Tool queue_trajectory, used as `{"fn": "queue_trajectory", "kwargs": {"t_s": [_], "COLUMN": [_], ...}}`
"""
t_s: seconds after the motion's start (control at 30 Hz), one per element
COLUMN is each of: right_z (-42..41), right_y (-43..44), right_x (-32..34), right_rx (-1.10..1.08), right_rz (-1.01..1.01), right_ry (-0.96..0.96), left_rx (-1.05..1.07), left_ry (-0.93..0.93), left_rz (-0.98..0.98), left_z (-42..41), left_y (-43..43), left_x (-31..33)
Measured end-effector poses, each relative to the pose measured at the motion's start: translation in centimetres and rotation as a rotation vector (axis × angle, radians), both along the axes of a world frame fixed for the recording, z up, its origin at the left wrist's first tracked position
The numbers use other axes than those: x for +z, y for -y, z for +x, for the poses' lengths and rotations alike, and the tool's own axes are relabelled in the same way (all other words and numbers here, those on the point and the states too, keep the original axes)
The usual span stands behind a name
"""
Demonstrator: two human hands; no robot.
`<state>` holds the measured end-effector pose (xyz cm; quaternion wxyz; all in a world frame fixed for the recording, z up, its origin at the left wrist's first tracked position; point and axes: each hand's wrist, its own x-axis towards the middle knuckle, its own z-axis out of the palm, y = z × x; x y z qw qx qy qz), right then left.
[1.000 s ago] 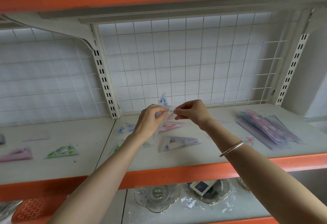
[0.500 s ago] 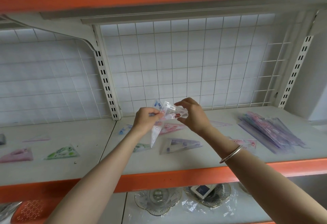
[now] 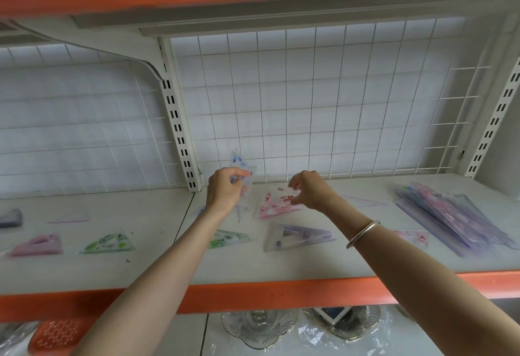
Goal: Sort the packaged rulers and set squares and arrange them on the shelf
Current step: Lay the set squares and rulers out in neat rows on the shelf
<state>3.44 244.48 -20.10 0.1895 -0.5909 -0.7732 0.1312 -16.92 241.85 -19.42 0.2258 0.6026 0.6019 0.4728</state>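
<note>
Orange along the lip of the shelf (image 3: 253, 291), nearest of all. Just past it, lying flat and apart: a purple set square (image 3: 298, 236), a green set square (image 3: 229, 239), then away to the left a second green set square (image 3: 108, 243) and a far-left pink set square (image 3: 36, 244). Spread out singly, likely for telling colours and shapes apart at a glance.

Up to mid-shelf now. Left hand (image 3: 225, 191), curled tight round a small bundle of set squares (image 3: 242, 171), held upright with tips poking above the knuckles. Probably gathered as one matching lot, kept off the shelf to leave room for picking.

Beside it, right hand (image 3: 306, 191), fingers hooked downward over a pink set square (image 3: 277, 205) lying flat on the shelf. Pinching it or merely hovering, impossible to tell.

Off to the right, a stack of rulers (image 3: 455, 215), fanned and overlapping, well apart from the triangles. Looks like the long pieces grouped already.

Behind everything, the wire grid (image 3: 309, 102).
</note>
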Motion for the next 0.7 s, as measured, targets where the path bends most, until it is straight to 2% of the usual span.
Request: {"fn": "queue_trajectory", "kwargs": {"t_s": [0.23, 0.5, 0.6, 0.7], "right_z": [-0.8, -0.5, -0.7, -1.5], "right_y": [-1.7, -2.3, -1.8, -0.6], "right_x": [-1.1, -1.2, -0.8, 0.3], "right_rx": [0.042, 0.071, 0.031, 0.007], "right_rz": [-0.108, -0.208, -0.128, -0.132], "right_ry": [0.113, 0.063, -0.141, -0.511], "left_rx": [-0.019, -0.076, -0.111, -0.130], "left_ry": [0.093, 0.172, 0.235, 0.231], "left_rz": [-0.042, -0.073, -0.085, -0.037], "left_z": [-0.4, -0.3, 0.1, 0.6], "left_y": [-0.7, -0.7, -0.3, 0.2], "left_x": [-0.2, -0.7, -0.4, 0.0]}}
